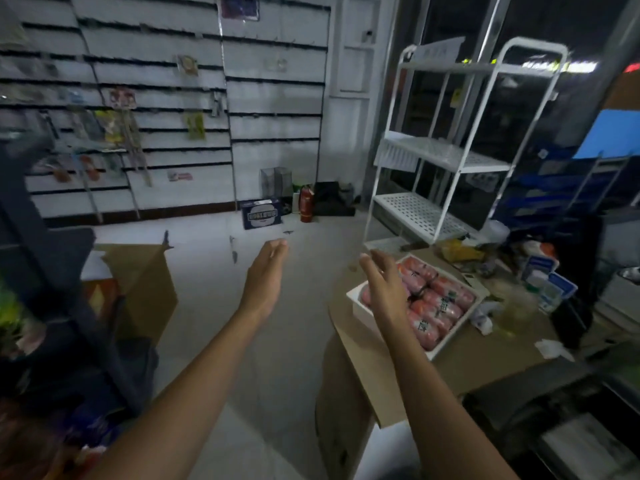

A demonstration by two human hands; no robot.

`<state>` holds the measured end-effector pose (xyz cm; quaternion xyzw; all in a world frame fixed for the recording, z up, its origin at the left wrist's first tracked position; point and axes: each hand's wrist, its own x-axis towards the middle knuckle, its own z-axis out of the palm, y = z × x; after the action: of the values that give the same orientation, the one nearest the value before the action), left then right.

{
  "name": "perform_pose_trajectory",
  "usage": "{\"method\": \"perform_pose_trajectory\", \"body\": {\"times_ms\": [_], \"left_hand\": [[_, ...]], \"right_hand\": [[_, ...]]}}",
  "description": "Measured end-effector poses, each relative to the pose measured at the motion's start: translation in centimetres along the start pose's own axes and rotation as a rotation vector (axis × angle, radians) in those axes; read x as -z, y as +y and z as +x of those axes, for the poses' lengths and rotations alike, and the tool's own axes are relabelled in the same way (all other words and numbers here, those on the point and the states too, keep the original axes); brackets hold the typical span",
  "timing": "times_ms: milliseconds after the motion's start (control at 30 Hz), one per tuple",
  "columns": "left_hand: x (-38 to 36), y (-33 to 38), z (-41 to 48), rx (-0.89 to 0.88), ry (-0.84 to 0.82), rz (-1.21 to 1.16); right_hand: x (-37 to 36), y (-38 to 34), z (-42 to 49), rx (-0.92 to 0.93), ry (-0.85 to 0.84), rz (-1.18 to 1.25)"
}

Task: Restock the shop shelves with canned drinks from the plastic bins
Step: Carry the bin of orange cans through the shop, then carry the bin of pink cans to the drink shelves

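A white plastic bin [360, 306] full of several pink-red drink cans [440, 303] lying on their sides rests on a flattened brown cardboard sheet [367, 362] at the right. My right hand [384, 285] hovers over the bin's near-left corner, fingers spread, holding nothing. My left hand [265, 275] is stretched out over the floor to the left of the bin, fingers straight and together, empty. A white metal shelf rack [450, 157] with perforated shelves stands behind the bin; its shelves hold no cans.
A white slat wall [207, 116] with a few hanging packets fills the back. A dark printed carton [261, 213] and a red fire extinguisher [306, 204] stand at its foot. An open cardboard box [142, 282] sits at left, clutter [540, 278] at right.
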<state>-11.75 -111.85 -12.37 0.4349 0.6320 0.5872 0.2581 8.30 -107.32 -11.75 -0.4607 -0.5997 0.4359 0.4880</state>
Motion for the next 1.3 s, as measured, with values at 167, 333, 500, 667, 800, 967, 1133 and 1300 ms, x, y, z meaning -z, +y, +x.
{"method": "perform_pose_trajectory", "body": {"times_ms": [167,333,500,667,800,967,1133,1300], "left_hand": [[-2.4,0.5,10.2,-0.045,-0.166,-0.011],[-6.6,0.2,17.0,-0.063,-0.275,-0.038],[-11.5,-1.5,23.1,-0.062,-0.386,-0.047],[-17.1,-1.5,29.9,-0.117,-0.463,-0.014],[-21.8,-0.1,34.6,-0.140,-0.547,-0.009],[-26.1,0.5,38.5,-0.122,-0.642,-0.029],[-30.0,0.0,41.0,-0.123,-0.761,-0.029],[-35.7,-2.0,42.3,-0.118,-0.875,0.003]], "right_hand": [[-1.9,-1.1,6.9,0.033,0.170,-0.015],[-2.3,0.4,12.7,0.001,0.299,-0.076],[-1.8,3.2,19.5,-0.002,0.409,-0.092],[-0.1,5.4,27.2,0.021,0.508,-0.064],[1.2,6.0,32.4,0.015,0.564,-0.042],[2.3,7.1,36.6,-0.013,0.626,-0.063],[3.7,8.4,38.9,-0.057,0.716,-0.092],[5.4,11.5,39.2,-0.132,0.883,-0.122]]}}
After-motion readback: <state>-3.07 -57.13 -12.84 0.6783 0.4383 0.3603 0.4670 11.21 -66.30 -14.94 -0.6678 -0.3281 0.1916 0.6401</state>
